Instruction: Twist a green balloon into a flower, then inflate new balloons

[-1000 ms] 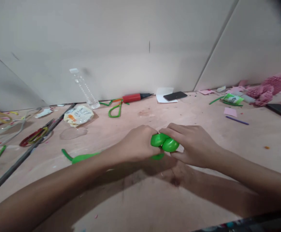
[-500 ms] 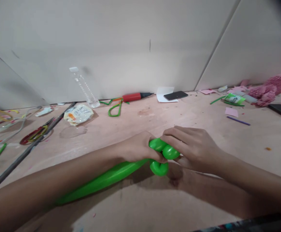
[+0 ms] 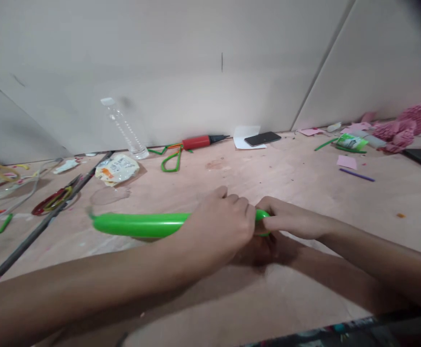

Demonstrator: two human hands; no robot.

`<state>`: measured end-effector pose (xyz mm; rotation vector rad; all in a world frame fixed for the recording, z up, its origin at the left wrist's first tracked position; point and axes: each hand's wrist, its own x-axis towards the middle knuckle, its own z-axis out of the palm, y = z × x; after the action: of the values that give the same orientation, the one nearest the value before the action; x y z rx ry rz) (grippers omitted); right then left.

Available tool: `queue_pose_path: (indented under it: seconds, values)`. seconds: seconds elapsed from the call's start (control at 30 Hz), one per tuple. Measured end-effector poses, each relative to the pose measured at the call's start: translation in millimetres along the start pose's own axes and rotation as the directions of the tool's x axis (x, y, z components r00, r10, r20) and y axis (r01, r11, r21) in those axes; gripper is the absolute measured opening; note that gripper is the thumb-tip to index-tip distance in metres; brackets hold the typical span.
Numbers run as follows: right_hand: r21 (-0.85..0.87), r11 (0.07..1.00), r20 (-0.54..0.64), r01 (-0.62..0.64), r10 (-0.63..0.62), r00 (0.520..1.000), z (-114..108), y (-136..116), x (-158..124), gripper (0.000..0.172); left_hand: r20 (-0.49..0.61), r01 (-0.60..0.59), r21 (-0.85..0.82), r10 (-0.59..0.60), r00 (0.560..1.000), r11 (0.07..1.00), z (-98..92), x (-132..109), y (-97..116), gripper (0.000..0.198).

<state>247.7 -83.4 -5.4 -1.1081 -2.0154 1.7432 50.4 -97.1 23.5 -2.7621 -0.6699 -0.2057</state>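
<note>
Nearest the camera, both forearms reached in over the surface.

Left hand: fingers curled shut over the right part of the green balloon, knuckles up.

Right hand: fingers narrow and drawn together, pinching the balloon's right end, where a sliver of green showed between the two hands. The hands were touching each other.

The balloon was long and inflated. It lay roughly level, just above or on the surface (could not tell which), and ran out left from the left hand to its free tip. The part inside the fists was hidden.

Judgement: the step in hand looked like working a twist or fold at the right end of the balloon. Any next move would call for a firm pinch at that end and a steady hold on the long part, so the shape does not unwind.

Mid-distance, left: a dark rod, a red and yellow tangle and a crumpled wrapper.

Mid-distance, right: a purple stick.

Far edge, by the wall: a clear bottle, a limp green loop, a red pump, a phone resting on white paper, a green packet and a pink paper pile.
</note>
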Motion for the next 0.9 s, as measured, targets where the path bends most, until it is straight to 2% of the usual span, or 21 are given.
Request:
queue_pose_path:
  seconds: [0.07,0.13,0.2,0.27,0.33,0.37,0.43,0.5,0.53,0.6,0.67,0.73,0.8,0.9]
  values:
    - [-0.27,0.958,-0.147,0.101,-0.144,0.979,0.4,1.8,-1.7,0.012,0.135,0.188,-0.211,-0.161,0.978,0.959,-1.1,1.2,-9.4,0.012]
    - [-0.592,0.791,-0.248,0.153,-0.36,0.9,1.3,3.5,-4.4,0.007,0.303,0.398,-0.414,-0.288,0.908,0.818,-1.5,0.9,-19.6,0.015]
    - [-0.79,0.597,-0.251,0.137,-0.52,0.817,2.3,4.7,-7.7,0.026,0.436,0.521,-0.596,-0.298,0.849,0.611,-0.2,-0.6,-29.2,0.015]
    - [-0.863,0.489,-0.227,0.127,-0.6,0.767,3.9,4.5,-11.3,0.046,0.486,0.55,-0.727,-0.259,0.835,0.41,3.1,-2.7,-37.0,0.014]
    - [-0.868,0.47,-0.193,0.162,-0.618,0.762,6.7,1.7,-14.7,0.056,0.481,0.532,-0.802,-0.234,0.845,0.273,7.1,-4.7,-41.7,0.017]
    - [-0.846,0.496,-0.18,0.198,-0.613,0.769,8.6,-0.5,-16.2,0.058,0.473,0.519,-0.824,-0.227,0.851,0.23,8.8,-5.6,-42.7,0.017]
    - [-0.743,0.607,-0.17,0.282,-0.579,0.797,12.9,-5.3,-18.3,0.061,0.464,0.501,-0.846,-0.215,0.86,0.179,11.1,-7.5,-42.0,0.016]
    - [-0.596,0.746,-0.223,0.299,-0.511,0.83,16.4,-8.5,-18.8,0.055,0.467,0.506,-0.841,-0.216,0.858,0.193,11.3,-9.4,-38.6,0.015]
    - [-0.53,0.801,-0.262,0.279,-0.468,0.844,17.4,-9.1,-18.4,0.05,0.471,0.517,-0.823,-0.227,0.853,0.234,10.6,-10.4,-36.5,0.016]
    - [-0.453,0.862,-0.331,0.227,-0.399,0.855,17.5,-8.5,-16.7,0.04,0.457,0.527,-0.757,-0.265,0.849,0.385,7.9,-12.1,-32.6,0.021]
    - [-0.459,0.865,-0.356,0.203,-0.389,0.85,15.2,-7.0,-14.7,0.032,0.417,0.523,-0.624,-0.318,0.851,0.581,4.5,-13.4,-30.3,0.03]
    - [-0.498,0.842,-0.35,0.207,-0.414,0.84,11.8,-6.0,-13.3,0.028,0.396,0.515,-0.458,-0.353,0.848,0.724,1.7,-14.3,-30.2,0.038]
    - [-0.528,0.823,-0.345,0.21,-0.434,0.832,8.1,-5.9,-12.8,0.029,0.402,0.503,-0.346,-0.36,0.842,0.792,0.2,-15.3,-31.5,0.044]
    - [-0.548,0.818,-0.352,0.177,-0.417,0.838,2.6,-5.9,-12.7,0.036,0.426,0.473,-0.302,-0.327,0.844,0.828,-0.6,-17.8,-33.9,0.045]
